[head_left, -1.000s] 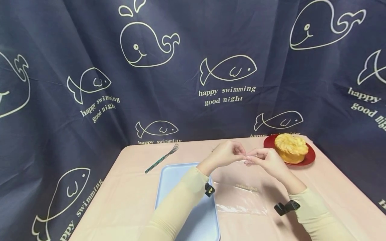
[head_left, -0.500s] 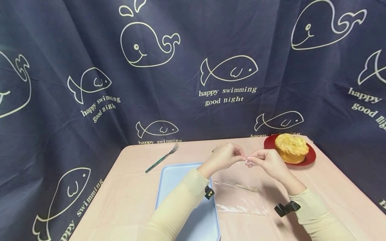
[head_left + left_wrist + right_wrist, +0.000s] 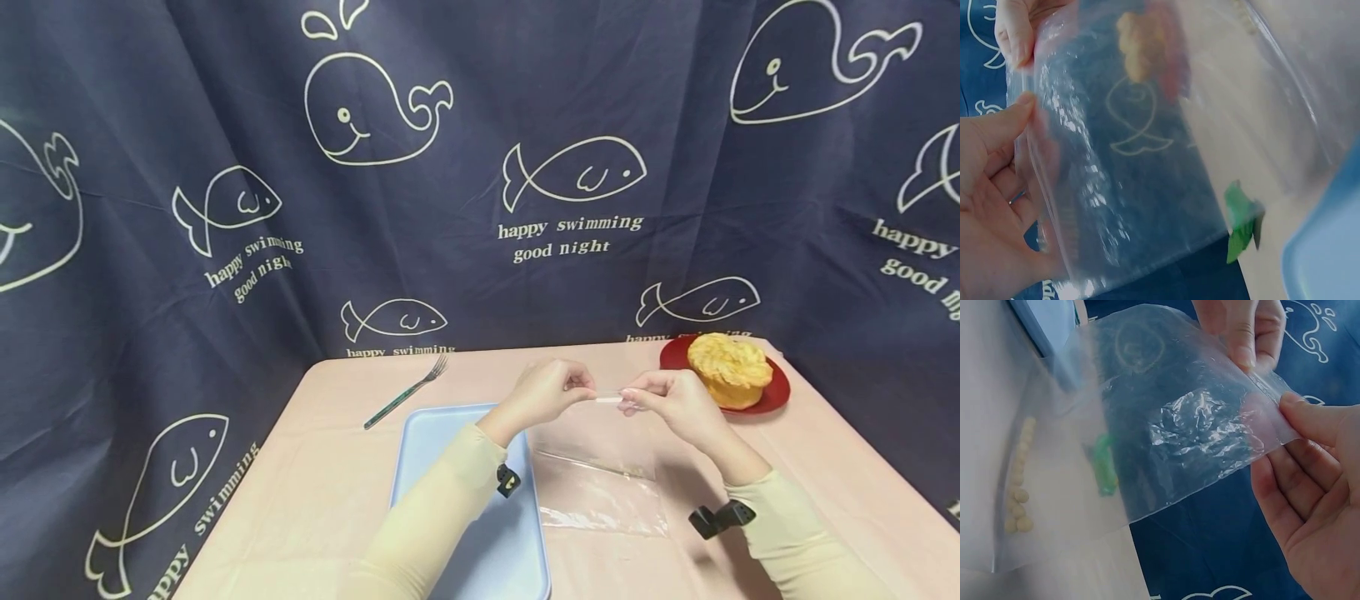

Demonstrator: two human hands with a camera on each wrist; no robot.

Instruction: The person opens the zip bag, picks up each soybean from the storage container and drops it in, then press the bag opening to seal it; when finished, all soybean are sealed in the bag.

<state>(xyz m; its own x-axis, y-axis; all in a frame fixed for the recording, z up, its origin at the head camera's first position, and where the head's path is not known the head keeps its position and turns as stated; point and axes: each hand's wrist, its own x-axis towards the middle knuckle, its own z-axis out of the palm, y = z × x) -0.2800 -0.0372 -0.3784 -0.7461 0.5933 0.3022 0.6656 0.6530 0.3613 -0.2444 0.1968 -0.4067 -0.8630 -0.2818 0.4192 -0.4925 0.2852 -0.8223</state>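
Two hands: both are up over the table (image 3: 337,467), each pinching the top edge of one clear plastic bag (image 3: 592,467).
Left hand (image 3: 547,392): I see thumb and fingers curled, nipping the bag's mouth strip; in the left wrist view the thumb presses on the film while the other hand grips the upper corner.
Right hand (image 3: 663,400): pinching the same strip from the other side, fingertips close to those of my left; the right wrist view shows its thumb on the corner of the film.
Bag position: the mouth is lifted between the hands, and the lower part trails down to the pink cloth just right of the blue tray (image 3: 450,450).
Bag contents: I see nothing inside; the film looks flat and see-through.
Bread (image 3: 729,369): sits on the red plate (image 3: 776,392) at the far right corner, apart from both hands, untouched as far as I can see.
Fork (image 3: 405,392): lies on the cloth beyond the tray, well apart from the hands.
Done so far, as I judge it: the bag is picked up and gripped at the mouth; I cannot tell whether the seal is parted.
Left, as I judge it: the mouth has to gape, and the bread is not yet in the bag.
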